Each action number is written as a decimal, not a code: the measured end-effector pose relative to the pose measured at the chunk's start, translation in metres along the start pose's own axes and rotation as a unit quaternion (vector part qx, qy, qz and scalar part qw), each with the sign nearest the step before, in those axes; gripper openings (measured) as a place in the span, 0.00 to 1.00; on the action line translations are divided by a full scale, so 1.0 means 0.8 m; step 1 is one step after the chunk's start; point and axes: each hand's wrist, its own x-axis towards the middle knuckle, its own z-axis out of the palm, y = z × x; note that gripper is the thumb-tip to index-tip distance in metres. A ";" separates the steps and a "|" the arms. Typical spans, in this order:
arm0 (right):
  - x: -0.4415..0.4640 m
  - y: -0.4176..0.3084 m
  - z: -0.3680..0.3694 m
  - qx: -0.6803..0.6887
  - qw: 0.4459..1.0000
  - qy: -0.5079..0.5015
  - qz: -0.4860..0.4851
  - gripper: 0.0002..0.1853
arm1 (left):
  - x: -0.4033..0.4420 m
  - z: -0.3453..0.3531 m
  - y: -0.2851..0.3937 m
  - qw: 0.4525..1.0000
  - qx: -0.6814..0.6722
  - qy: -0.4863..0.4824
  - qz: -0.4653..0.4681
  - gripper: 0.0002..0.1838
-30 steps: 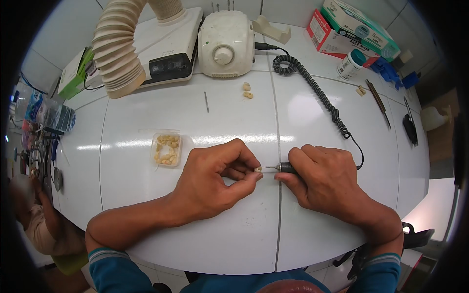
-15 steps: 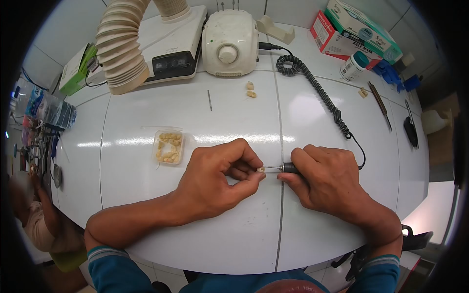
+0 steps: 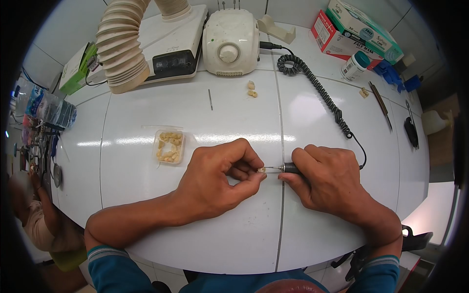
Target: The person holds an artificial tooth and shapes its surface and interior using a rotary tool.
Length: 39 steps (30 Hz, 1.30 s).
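Observation:
Between thumb and index finger, my left hand (image 3: 220, 177) pinches a small cream-coloured piece (image 3: 262, 170). My right hand (image 3: 325, 178) is closed round a black rotary handpiece (image 3: 290, 168), whose thin metal bit points left and meets the small piece. Left of my left hand sits a clear square box (image 3: 159, 146) with several yellowish pieces inside. Farther back, two yellowish pieces (image 3: 251, 93) and a thin metal bit (image 3: 210, 99) lie on the white table (image 3: 234, 244).
At the back stand a white control unit (image 3: 230, 44) and a ribbed hose (image 3: 122, 49). A coiled cable (image 3: 322, 88) runs to the handpiece. Mask boxes (image 3: 359, 34), a bottle (image 3: 355, 66) and a brown tool (image 3: 380, 104) are right; a person (image 3: 46, 219) is left.
The whole view has shifted slightly, so things on the table appear a little farther right. Both hands keep their grips, and the bit still meets the small piece.

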 end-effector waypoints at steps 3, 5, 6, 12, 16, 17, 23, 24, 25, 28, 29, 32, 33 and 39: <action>0.000 0.000 -0.001 -0.002 1.000 -0.003 0.000 0.23 | 0.000 0.000 -0.001 1.000 -0.001 0.000 -0.001 0.08; 0.000 0.000 -0.001 -0.001 1.000 -0.004 0.000 0.23 | 0.000 0.000 -0.001 1.000 0.001 -0.001 0.000 0.08; 0.000 0.000 -0.001 0.002 1.000 -0.004 0.000 0.23 | 0.000 0.000 0.000 1.000 0.002 -0.001 0.000 0.08; 0.000 0.000 0.000 0.007 1.000 0.001 -0.001 0.23 | 0.001 0.000 -0.001 1.000 0.008 0.005 -0.003 0.08; 0.000 -0.001 -0.001 0.000 1.000 -0.004 0.006 0.23 | 0.001 0.000 -0.001 1.000 0.014 0.005 0.001 0.09; 0.000 -0.002 0.000 0.000 1.000 -0.004 0.006 0.23 | 0.001 0.000 -0.001 1.000 0.017 0.005 0.004 0.09; 0.001 -0.001 -0.001 0.001 1.000 0.000 -0.002 0.22 | 0.001 0.001 -0.001 1.000 0.007 0.008 -0.001 0.08; 0.001 -0.001 -0.001 0.002 1.000 0.002 0.000 0.22 | 0.001 0.001 -0.001 1.000 0.006 0.008 -0.002 0.08; 0.001 -0.002 0.000 0.003 1.000 0.003 0.002 0.22 | 0.001 0.001 -0.001 1.000 0.006 0.007 -0.002 0.08; 0.001 -0.002 0.001 0.004 1.000 0.003 0.007 0.22 | 0.001 0.000 0.000 1.000 0.011 0.004 0.004 0.08; 0.000 -0.002 0.001 0.004 1.000 0.002 0.005 0.22 | 0.000 -0.001 0.000 1.000 0.013 0.003 0.007 0.08; 0.000 -0.001 0.000 0.004 1.000 0.000 0.002 0.22 | 0.000 0.000 -0.002 1.000 0.009 0.002 0.006 0.08; 0.000 -0.001 0.000 0.004 1.000 -0.001 0.004 0.22 | 0.000 0.000 -0.002 1.000 0.009 0.003 0.007 0.08; 0.000 -0.002 0.000 0.004 1.000 0.001 0.003 0.22 | -0.001 0.000 -0.003 1.000 0.011 0.004 0.011 0.09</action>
